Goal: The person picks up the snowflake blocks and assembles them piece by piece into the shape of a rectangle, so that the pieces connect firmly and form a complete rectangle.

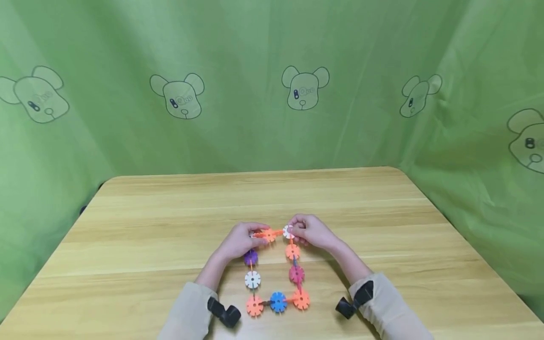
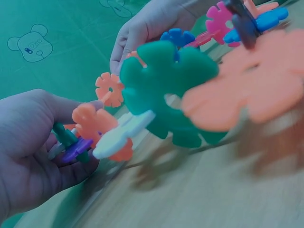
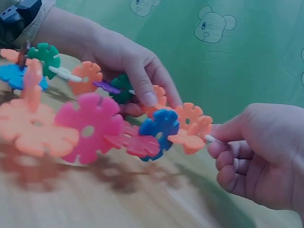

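Observation:
Notched plastic snowflake discs are slotted together into a roughly rectangular ring. At its far left corner my left hand (image 1: 242, 241) grips the ring, thumb on an orange disc (image 1: 268, 235). My right hand (image 1: 312, 231) pinches a white disc (image 1: 288, 231) at the far right corner; only its edge shows in the right wrist view. Down the left side run a purple disc (image 1: 250, 257) and another white disc (image 1: 252, 279). A pink disc (image 1: 296, 274) sits on the right side. A blue disc (image 1: 278, 302) lies between orange corner discs on the near side. Fingers partly hide the far left corner.
The ring is near the front of a wood-grain table (image 1: 170, 203). Green curtains (image 1: 242, 127) with bear-head outlines stand behind and beside it. Black wrist cameras are strapped over both sleeves.

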`<state>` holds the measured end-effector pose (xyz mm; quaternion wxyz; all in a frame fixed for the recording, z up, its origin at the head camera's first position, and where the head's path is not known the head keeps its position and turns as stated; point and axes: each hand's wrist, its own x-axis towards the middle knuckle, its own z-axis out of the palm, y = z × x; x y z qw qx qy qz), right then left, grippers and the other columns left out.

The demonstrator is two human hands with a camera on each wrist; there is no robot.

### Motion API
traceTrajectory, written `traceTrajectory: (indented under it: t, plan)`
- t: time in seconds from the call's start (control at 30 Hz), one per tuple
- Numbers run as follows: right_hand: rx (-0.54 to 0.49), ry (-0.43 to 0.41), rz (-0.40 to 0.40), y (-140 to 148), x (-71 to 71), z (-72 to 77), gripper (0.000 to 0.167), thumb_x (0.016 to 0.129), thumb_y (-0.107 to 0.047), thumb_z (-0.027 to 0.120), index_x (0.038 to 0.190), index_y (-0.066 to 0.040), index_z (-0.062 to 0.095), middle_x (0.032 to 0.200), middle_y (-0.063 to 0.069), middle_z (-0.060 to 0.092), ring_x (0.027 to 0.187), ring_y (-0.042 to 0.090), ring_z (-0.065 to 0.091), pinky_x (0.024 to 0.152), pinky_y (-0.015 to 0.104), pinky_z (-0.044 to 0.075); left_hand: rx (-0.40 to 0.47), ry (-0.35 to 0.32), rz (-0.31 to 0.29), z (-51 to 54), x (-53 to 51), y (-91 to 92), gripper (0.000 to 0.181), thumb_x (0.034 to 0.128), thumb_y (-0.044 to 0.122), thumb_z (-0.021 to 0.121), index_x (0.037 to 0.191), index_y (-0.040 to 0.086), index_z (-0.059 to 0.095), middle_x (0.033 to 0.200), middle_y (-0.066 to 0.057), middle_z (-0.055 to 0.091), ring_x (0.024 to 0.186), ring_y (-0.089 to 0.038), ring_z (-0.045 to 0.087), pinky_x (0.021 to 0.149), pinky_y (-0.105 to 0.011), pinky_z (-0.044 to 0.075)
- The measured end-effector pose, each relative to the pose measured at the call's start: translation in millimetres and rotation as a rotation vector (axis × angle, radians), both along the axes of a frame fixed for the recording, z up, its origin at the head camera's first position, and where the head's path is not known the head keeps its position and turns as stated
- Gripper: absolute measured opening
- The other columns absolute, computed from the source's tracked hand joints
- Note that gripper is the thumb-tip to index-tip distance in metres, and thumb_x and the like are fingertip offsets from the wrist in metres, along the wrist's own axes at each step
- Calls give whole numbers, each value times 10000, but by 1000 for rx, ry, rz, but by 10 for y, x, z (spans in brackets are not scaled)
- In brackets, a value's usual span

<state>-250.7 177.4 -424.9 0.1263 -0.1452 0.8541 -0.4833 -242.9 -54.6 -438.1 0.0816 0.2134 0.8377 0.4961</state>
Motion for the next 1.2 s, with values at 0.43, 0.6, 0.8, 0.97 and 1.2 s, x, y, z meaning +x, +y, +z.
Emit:
traceTrajectory:
  t: [0.43,0.6,0.8,0.97,1.2]
  plan:
    - [-99,-25,-16,-79,79,-31,99,917,-30,535,971,48,561,653,49,531,557,147,461,476,212,386,16,5,-5,-7,22,-33,342,818,135,687,1154,73,655,1140,-116,630,748,-131,548,742,-329,457]
    - [-115,-40,8,-124,170,147,94,916,8,511,964,79,549,660,70,535,572,161,468,496,214,397,10,11,-11,4,18,-44,352,819,144,687,1162,80,652,1132,-119,631,756,-145,555,755,-343,462]
    - [-139,-56,6,-160,220,256,94,914,12,511,959,89,542,666,79,528,577,145,463,503,200,391,7,48,-16,6,8,-63,353,824,183,691,1162,88,654,1153,-114,629,1014,-246,587,901,-427,439]
    - [-164,-68,4,-159,208,228,91,913,16,510,961,86,542,661,62,522,574,141,458,499,196,385,12,51,-24,11,8,-65,349,824,172,691,1159,80,654,1151,-117,630,1069,-260,567,921,-437,427]
    - [-187,-77,-12,-165,189,201,84,910,22,510,963,79,541,660,50,523,573,138,467,493,194,388,-4,52,-27,20,10,-60,346,817,145,691,1153,73,656,1135,-123,634,988,-216,578,872,-408,450]
